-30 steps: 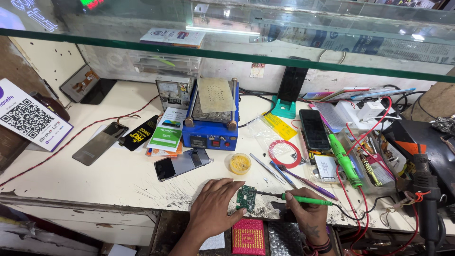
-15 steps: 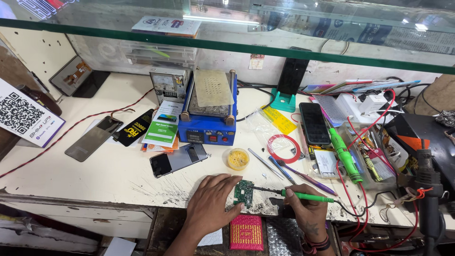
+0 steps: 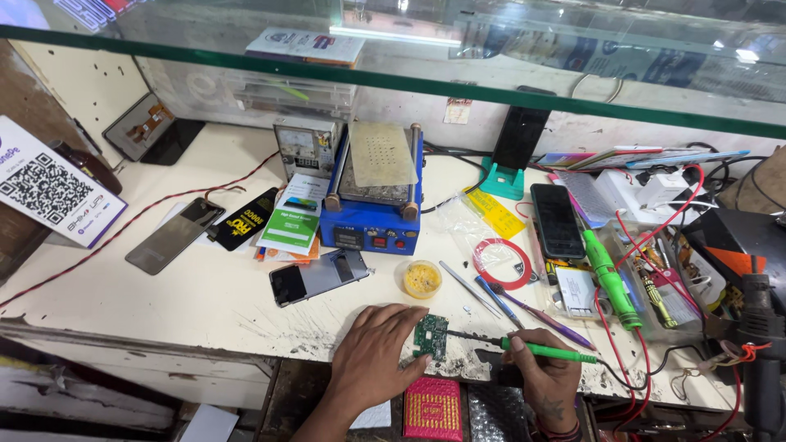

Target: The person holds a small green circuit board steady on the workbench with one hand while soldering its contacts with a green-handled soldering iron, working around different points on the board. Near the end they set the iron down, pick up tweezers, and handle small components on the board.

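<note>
Head view. Item: small green circuit board, lying flat at the near edge of the scarred white workbench, between the two hands. Left hand: palm down, fingers spread and nearly straight, fingertips pressing the board's left edge; nothing gripped. Right hand: fingers curled tight in a pen grip around a green-handled soldering iron, its dark tip laid toward the board's right side; contact with the board could not be told.

Handling, as judged: board light, thin, rigid, fragile at its mounted parts; likely to slide on the bench unless pinned; best held by its bare edges.

Adjacent: round yellow flux tin just behind the board; tweezers to the right; blue heating station farther back; dark phone lying to the left.
</note>
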`<action>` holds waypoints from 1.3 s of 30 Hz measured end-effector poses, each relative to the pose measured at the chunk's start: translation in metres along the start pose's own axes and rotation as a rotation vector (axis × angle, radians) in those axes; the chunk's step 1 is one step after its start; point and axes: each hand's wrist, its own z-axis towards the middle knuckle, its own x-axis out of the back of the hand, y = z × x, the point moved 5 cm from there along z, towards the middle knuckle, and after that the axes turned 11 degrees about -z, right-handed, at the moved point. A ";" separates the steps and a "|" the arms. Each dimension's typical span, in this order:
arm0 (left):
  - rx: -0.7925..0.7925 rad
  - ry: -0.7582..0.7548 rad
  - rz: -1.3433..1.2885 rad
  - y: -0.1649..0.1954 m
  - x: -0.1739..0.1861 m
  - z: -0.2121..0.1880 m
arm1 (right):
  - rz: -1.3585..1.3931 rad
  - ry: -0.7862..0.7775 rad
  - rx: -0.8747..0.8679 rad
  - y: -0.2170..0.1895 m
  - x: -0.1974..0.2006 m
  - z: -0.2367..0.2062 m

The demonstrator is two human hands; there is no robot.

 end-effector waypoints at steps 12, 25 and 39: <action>0.057 -0.034 0.023 -0.018 -0.014 0.038 | 0.020 -0.014 0.035 0.020 0.001 0.026; 0.124 -0.050 0.052 -0.009 -0.035 0.082 | -0.031 -0.031 0.078 0.036 0.027 0.055; 0.077 -0.182 -0.068 0.025 0.008 0.027 | 0.093 0.029 0.064 0.002 0.028 -0.001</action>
